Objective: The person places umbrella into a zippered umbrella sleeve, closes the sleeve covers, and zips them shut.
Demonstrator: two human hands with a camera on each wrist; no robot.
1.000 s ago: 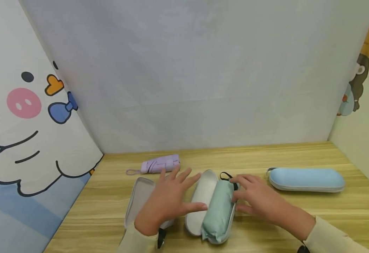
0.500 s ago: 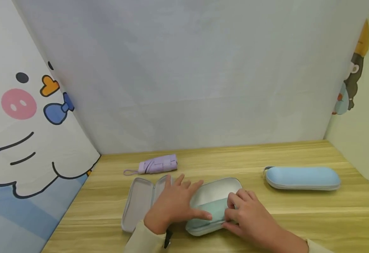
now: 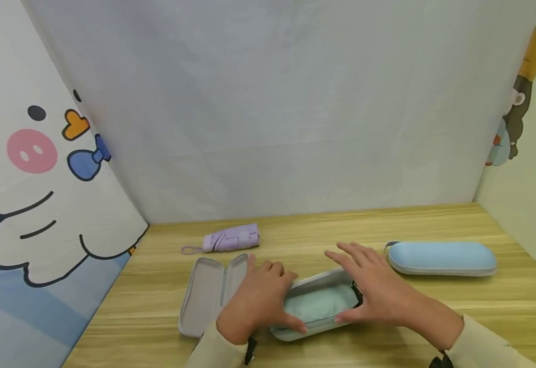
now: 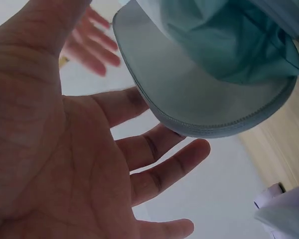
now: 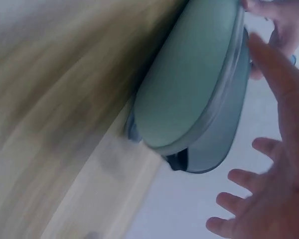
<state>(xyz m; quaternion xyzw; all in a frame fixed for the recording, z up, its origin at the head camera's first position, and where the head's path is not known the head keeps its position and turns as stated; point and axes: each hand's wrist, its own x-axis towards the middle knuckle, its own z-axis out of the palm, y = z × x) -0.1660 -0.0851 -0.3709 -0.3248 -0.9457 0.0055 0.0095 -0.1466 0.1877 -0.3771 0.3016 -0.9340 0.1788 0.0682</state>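
Observation:
A pale green zip case (image 3: 313, 327) stands half open on the table, its lid tilted up at the back. Inside lies a mint green folded umbrella (image 3: 320, 304), a black strap at its right end. My left hand (image 3: 260, 301) is at the case's left end, thumb by the front rim; in the left wrist view its fingers (image 4: 157, 147) reach behind the lid and touch its edge. My right hand (image 3: 373, 286) is at the right end, fingers spread above the lid and thumb at the front rim. In the right wrist view, the case's outer side (image 5: 184, 79) shows beside that thumb.
Partly behind my left hand, a grey case (image 3: 203, 299) lies open. A lilac folded umbrella (image 3: 232, 238) with a wrist loop is at the back left. At right rests a closed light blue case (image 3: 442, 258). Cloth walls (image 3: 309, 128) bound the wooden table (image 3: 433, 301).
The green case with the umbrella has turned from lengthwise to crosswise, and its lid has risen at the back. My right hand has loosened from it and spread its fingers.

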